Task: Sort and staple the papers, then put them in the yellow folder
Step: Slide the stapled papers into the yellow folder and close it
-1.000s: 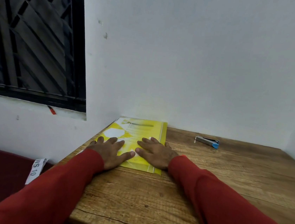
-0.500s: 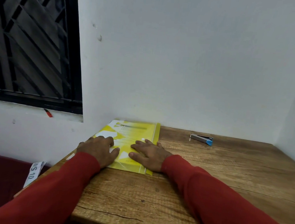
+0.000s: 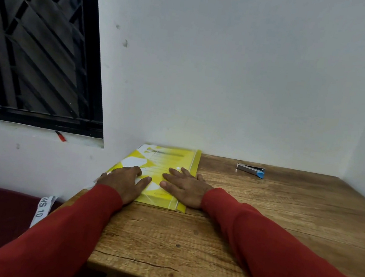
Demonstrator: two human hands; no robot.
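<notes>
The yellow folder (image 3: pixel 170 159) lies shut and flat at the table's far left corner, against the wall. White paper shapes show through its translucent cover. My left hand (image 3: pixel 124 180) rests flat on the folder's near left part, fingers straight. My right hand (image 3: pixel 182 187) lies flat on its near right part, fingers spread. A silver stapler with a blue end (image 3: pixel 250 169) sits on the table well to the right, near the back wall, untouched.
The wooden table (image 3: pixel 246 225) fills the corner between a white back wall and a right wall. A dark barred window (image 3: pixel 40 42) is at the left. A white tag with printed letters (image 3: pixel 42 210) hangs beside the table's left edge over a dark red surface.
Both hands stay flat on the folder. The view has shifted slightly; my left hand's fingers have drawn a little closer together.
</notes>
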